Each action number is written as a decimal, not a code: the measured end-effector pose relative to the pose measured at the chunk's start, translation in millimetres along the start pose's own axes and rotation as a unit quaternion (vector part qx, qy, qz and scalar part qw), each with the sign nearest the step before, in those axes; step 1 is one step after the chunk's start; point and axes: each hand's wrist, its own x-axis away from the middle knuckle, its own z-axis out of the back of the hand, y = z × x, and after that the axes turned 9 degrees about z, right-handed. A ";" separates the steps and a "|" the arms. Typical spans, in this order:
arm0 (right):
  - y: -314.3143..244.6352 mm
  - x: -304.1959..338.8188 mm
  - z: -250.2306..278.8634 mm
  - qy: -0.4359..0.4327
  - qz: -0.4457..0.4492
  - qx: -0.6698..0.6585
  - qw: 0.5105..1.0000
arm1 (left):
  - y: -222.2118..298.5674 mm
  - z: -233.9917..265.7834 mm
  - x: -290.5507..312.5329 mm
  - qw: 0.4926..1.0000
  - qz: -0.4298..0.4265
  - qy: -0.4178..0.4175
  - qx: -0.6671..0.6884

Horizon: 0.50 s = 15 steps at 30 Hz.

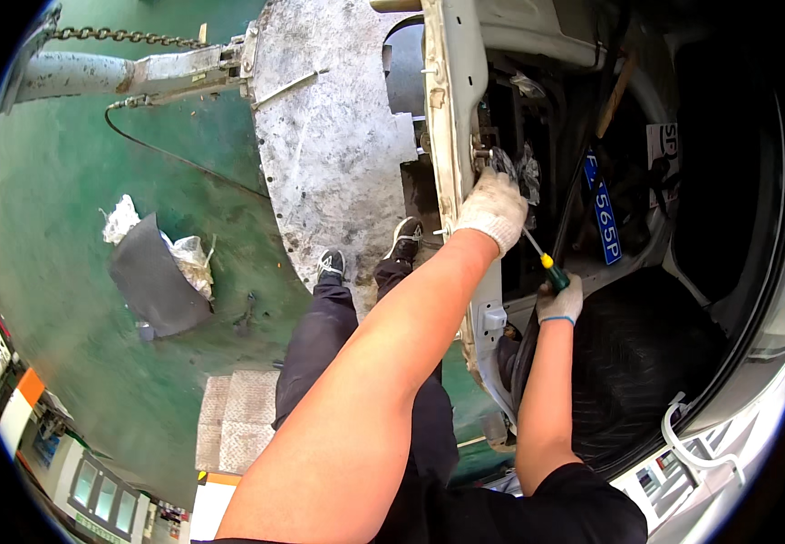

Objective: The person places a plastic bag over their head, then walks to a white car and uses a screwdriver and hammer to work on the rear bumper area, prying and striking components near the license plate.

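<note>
My right hand [563, 297], in a white glove with a blue cuff edge, is closed round the handle of a screwdriver [553, 270] with a dark green and yellow grip. The metal shaft slants up and left toward my other hand. My left hand [494, 208], also in a white glove, is farther up at the pale metal body frame [447, 118] of a vehicle. Its fingers are curled at the frame's inner edge, beside a crumpled shiny piece [528, 172]. What they grip is hidden, and so is the screwdriver's tip.
Inside the vehicle lie a blue number plate [603, 213] and a black ribbed mat [642, 363]. At left, a metal arm [139, 72] with a chain [125, 36] meets the worn metal platform [338, 172] under my feet. A dark panel [161, 276] lies on the green floor.
</note>
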 end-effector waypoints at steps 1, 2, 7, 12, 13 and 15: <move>1.3 3.0 6.5 0.017 0.008 -0.008 1.000 | -1.9 -0.8 1.5 1.000 -0.009 0.001 0.003; 1.8 2.1 15.3 0.036 0.017 -0.016 0.999 | -1.7 -2.6 1.9 1.000 -0.020 0.002 0.007; 5.2 -54.4 -15.3 -0.003 0.010 -0.096 0.995 | -5.7 -8.0 -0.5 1.000 0.003 0.012 0.004; -24.9 -150.4 -48.0 -0.039 0.036 -0.145 0.988 | 8.8 -7.5 -5.3 0.997 0.023 0.076 0.005; -29.3 -153.8 -48.2 -0.054 0.053 -0.132 0.988 | 9.1 -7.1 -5.6 0.998 0.014 0.067 0.003; -11.4 -119.8 -56.6 -0.070 0.045 -0.113 0.990 | -2.3 -11.8 -1.6 0.999 0.026 0.046 0.001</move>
